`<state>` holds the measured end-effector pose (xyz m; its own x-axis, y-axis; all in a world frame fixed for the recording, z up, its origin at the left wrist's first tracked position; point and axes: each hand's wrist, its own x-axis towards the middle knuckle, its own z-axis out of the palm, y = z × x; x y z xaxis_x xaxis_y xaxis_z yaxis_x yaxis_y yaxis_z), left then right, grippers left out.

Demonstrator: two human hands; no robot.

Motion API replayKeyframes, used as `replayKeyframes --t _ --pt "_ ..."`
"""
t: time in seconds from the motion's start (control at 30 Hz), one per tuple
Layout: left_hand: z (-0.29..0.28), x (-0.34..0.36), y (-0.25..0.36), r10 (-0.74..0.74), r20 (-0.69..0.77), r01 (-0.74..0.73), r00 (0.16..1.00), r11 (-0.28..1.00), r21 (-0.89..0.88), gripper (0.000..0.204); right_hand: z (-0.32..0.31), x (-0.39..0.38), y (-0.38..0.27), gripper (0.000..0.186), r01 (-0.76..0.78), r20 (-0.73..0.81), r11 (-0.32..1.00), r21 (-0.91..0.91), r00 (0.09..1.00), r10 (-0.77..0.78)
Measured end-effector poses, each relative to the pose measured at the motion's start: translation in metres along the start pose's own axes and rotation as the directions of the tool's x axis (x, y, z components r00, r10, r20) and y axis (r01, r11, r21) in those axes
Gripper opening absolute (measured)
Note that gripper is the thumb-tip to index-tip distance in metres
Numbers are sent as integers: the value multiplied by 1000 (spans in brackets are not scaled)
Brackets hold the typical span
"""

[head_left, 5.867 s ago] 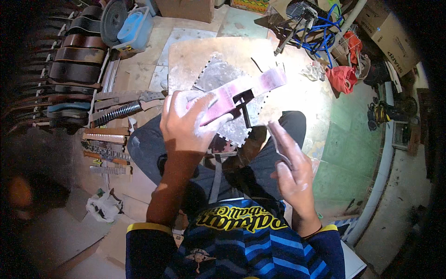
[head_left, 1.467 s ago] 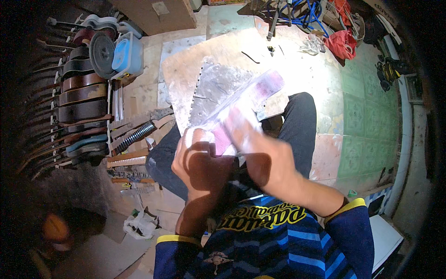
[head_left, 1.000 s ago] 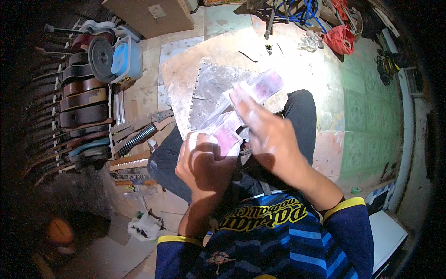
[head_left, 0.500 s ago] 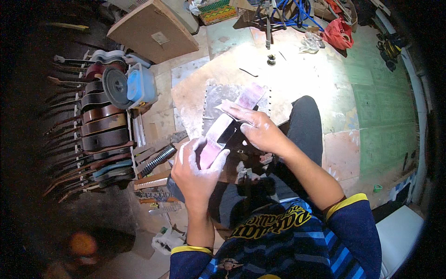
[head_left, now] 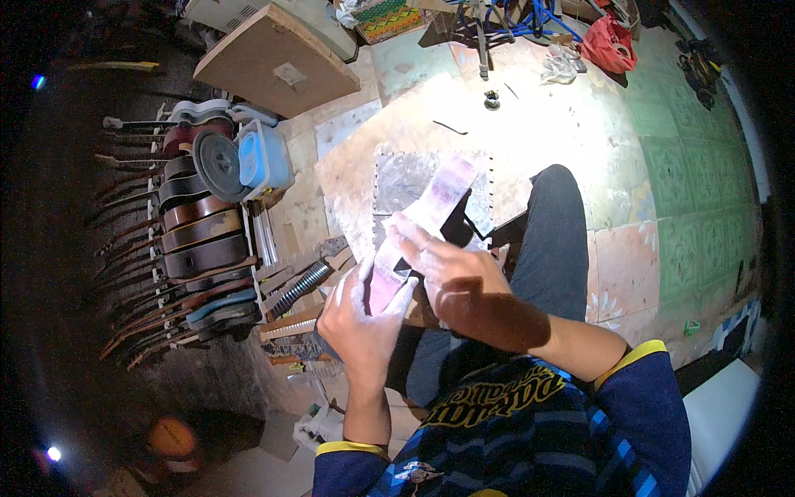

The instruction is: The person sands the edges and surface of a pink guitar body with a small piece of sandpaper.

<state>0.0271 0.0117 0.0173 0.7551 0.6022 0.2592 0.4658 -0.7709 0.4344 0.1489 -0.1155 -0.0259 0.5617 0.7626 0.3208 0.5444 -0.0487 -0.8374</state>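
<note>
Taking the middle of the head view as our hub, we record a row of guitars (head_left: 203, 244) at nine o'clock. At ten o'clock we find a round grey lid (head_left: 219, 164) and, just beside it, a blue-and-clear plastic tub (head_left: 282, 161). A black ribbed coil (head_left: 300, 290) lies at eight.

At seven o'clock the left hand (head_left: 364, 319) is clamped on the near end of a dusty pink bar (head_left: 450, 189), thumb along one edge, fingers along the other. The bar slants from seven o'clock to one, its far part over a grey toothed-edge mat (head_left: 397, 186) at twelve.

The right hand (head_left: 464, 269) reaches in from between three and four o'clock, its fingers close together across the bar. We cannot tell what, if anything, is pinched beneath them. A red bag (head_left: 609, 45) sits between one and two.

We judge the step in hand to be rubbing down the bar's upper face. The next move, in our opinion, calls for flat, even right-hand pressure along that face, with the left grip keeping the near end steady.
</note>
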Motion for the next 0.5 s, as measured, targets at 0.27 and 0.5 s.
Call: replayKeyframes --t 0.27,0.5 --pt "2 -2 2 24 -29 -24 999 1000 12 57 -12 2 -5 62 -21 124 991 -134 992 38" --pt "6 -8 0 31 -102 -34 994 999 -25 48 -12 2 -11 55 -18 168 987 -161 985 46"
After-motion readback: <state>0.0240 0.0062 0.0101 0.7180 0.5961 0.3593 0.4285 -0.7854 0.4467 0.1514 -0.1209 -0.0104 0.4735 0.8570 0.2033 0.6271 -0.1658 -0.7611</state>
